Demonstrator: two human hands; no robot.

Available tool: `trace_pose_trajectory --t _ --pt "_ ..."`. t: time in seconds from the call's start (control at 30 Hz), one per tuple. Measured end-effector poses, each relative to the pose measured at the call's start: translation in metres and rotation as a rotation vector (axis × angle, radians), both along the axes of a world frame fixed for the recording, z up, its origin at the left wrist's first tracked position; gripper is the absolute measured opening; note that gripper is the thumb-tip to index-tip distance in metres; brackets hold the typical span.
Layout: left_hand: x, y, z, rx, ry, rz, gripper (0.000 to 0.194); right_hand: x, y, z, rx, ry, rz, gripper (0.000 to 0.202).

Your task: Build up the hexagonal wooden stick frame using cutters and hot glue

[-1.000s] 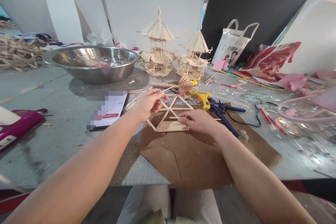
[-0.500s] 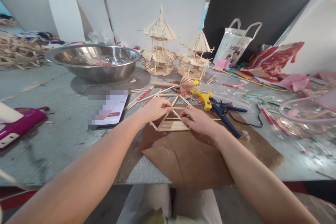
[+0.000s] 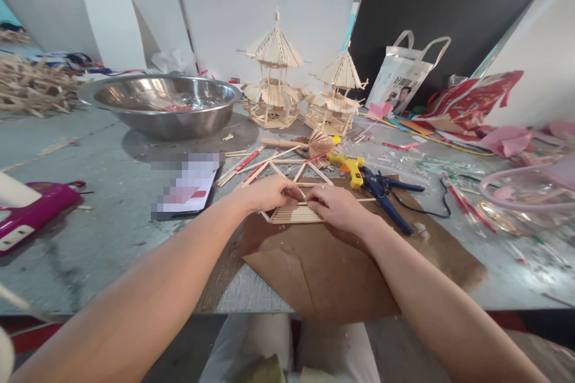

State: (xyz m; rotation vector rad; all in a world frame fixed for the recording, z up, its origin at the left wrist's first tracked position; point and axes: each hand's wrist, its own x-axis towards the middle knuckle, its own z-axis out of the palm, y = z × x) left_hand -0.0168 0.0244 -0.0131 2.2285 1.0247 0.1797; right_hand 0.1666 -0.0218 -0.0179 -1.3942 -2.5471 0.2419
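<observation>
A hexagonal-looking frame of thin wooden sticks, with a slatted panel [image 3: 294, 215] along its near side, lies on a brown paper sheet [image 3: 287, 263]. Over its middle, my left hand [image 3: 273, 192] is closed in a pinch on a short pale wooden stick [image 3: 304, 196], mostly hidden by the fingers. My right hand [image 3: 336, 204], almost touching the left, has its fingers closed at the other end of that stick, above the panel's right part. A yellow and blue glue gun [image 3: 354, 171] lies just beyond my right hand.
Loose sticks [image 3: 242, 166] and a phone [image 3: 191, 185] lie to the left, below a steel basin [image 3: 175, 122]. Two stick pagodas [image 3: 275, 99] stand behind. Blue-handled pliers [image 3: 389, 206] rest at right, near plastic wrappers [image 3: 467, 206]. A purple hairdryer-like tool [image 3: 42, 209] sits far left.
My left hand has moved right and slightly down, closing the gap to my right hand. The stick that showed between them is now mostly covered by fingers.
</observation>
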Motion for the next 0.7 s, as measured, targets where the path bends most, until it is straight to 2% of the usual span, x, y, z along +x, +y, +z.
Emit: trace_pose_trajectory --t 0.33,0.5,0.7 --pt "0.001 -0.002 0.006 -0.031 0.030 0.014 0.026 0.010 0.000 0.008 0.087 -0.101 -0.103 0.025" --pt "0.002 -0.004 0.010 -0.005 0.049 0.009 0.026 0.012 0.003 0.008 0.012 -0.101 -0.063 0.024" --pt "0.002 -0.005 0.011 -0.021 0.037 0.004 0.030 0.010 0.006 0.005 0.021 -0.088 -0.018 0.021"
